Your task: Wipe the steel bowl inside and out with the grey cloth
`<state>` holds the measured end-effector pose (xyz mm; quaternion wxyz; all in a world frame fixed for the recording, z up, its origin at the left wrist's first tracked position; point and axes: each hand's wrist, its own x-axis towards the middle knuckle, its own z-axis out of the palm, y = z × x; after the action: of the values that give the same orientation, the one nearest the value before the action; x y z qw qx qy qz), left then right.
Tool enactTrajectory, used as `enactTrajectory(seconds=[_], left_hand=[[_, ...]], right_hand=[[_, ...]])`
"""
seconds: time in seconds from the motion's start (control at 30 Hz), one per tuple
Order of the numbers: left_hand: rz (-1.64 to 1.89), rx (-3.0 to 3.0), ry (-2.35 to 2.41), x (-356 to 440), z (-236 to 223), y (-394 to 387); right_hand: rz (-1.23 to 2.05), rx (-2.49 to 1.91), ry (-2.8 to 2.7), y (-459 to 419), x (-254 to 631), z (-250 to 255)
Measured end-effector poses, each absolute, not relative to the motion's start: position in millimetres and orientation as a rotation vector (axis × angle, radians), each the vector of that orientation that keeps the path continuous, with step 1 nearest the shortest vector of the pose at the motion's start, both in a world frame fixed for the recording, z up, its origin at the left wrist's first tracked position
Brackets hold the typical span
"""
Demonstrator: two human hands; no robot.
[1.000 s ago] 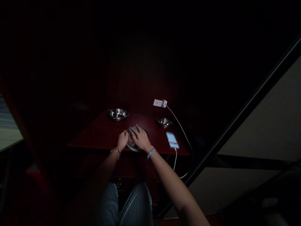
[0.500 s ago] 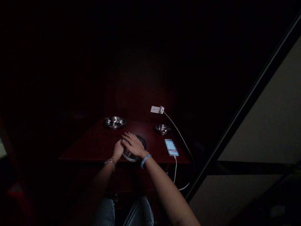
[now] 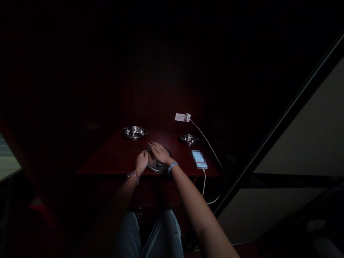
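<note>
A shiny round metal bowl (image 3: 156,166) sits near the front edge of the dark red table (image 3: 107,161). Curled at its left rim is my left hand (image 3: 142,161), fingers closed on the edge. My right hand (image 3: 160,153) lies flat across the bowl from the right, its fingers stretched out towards my left fingertips. Both hands cover much of the bowl, so what is inside cannot be made out.
At the back left stands another metal bowl (image 3: 134,133) with something small in it. A smaller metal bowl (image 3: 189,139) is at the back right. A phone (image 3: 199,159) lies right, its white cable (image 3: 208,141) running from the wall socket (image 3: 182,117).
The whole view has shifted, so the table and bowls appear higher and further right. My right fingers sit slightly further from my left hand; the left keeps its hold at the rim.
</note>
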<state>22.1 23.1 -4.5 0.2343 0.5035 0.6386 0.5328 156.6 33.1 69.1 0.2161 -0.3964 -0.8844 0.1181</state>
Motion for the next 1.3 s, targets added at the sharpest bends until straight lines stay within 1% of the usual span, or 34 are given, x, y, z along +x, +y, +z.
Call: enactTrajectory(seconds=[0.27, 0.67, 0.87, 1.0, 1.13, 1.3], left_hand=[[1.396, 1.41, 1.854, 22.3, -6.4, 26.2], [1.353, 1.455, 1.912, 23.2, -5.6, 23.1], [1.304, 1.471, 1.945, 23.4, -1.8, 20.1], [1.364, 1.458, 1.908, 23.1, -1.5, 18.8], [1.411, 1.407, 1.886, 22.1, -2.8, 19.6], [1.446, 1.404, 1.854, 21.3, -3.9, 20.6]], right_hand=[[0.388, -1.341, -2.319, 43.7, 157.6, 70.7], [0.287, -1.598, -2.148, 37.0, 159.6, 73.4], [0.238, -1.632, -2.149, 33.8, 157.2, 75.0], [0.21, -1.646, -2.154, 29.9, 154.5, 74.0], [0.165, -1.571, -2.188, 23.0, 150.1, 71.1], [0.193, -1.443, -2.287, 13.8, 147.2, 70.6]])
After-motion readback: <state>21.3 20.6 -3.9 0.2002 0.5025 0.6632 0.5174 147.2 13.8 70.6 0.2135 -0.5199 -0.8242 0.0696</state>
